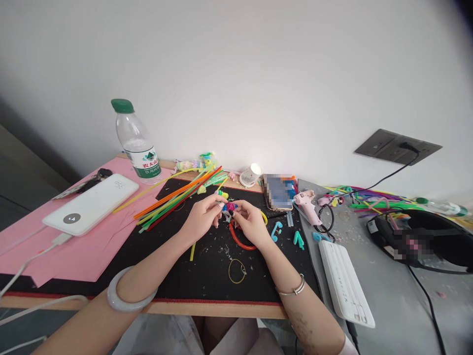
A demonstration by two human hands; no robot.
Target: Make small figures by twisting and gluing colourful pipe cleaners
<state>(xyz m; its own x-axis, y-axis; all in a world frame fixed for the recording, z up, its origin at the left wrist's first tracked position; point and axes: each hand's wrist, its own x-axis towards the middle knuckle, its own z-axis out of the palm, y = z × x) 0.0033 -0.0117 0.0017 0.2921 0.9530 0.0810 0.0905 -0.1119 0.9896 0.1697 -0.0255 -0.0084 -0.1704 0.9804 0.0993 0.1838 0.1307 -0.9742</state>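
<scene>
Both my hands meet over the black mat [221, 281], pinching a small bundle of coloured pipe cleaners [229, 206] in pink, blue and white. My left hand [202, 217] closes on its left side, with a yellow-green piece [222, 194] just above the fingertips. On the other side, my right hand [252, 223] has its fingers closed on the same bundle. A red pipe cleaner [240, 243] curves out below the right hand; whether it joins the bundle is hidden. Long orange and green pipe cleaners [173, 201] lie left of my hands.
A pink glue gun [309, 207], a phone [278, 192] and a paper cup [252, 174] stand behind and to the right. A water bottle [138, 148] and white power bank [92, 203] rest on pink paper [107, 256]. Another power bank [345, 281] and dark headset [417, 236] lie right.
</scene>
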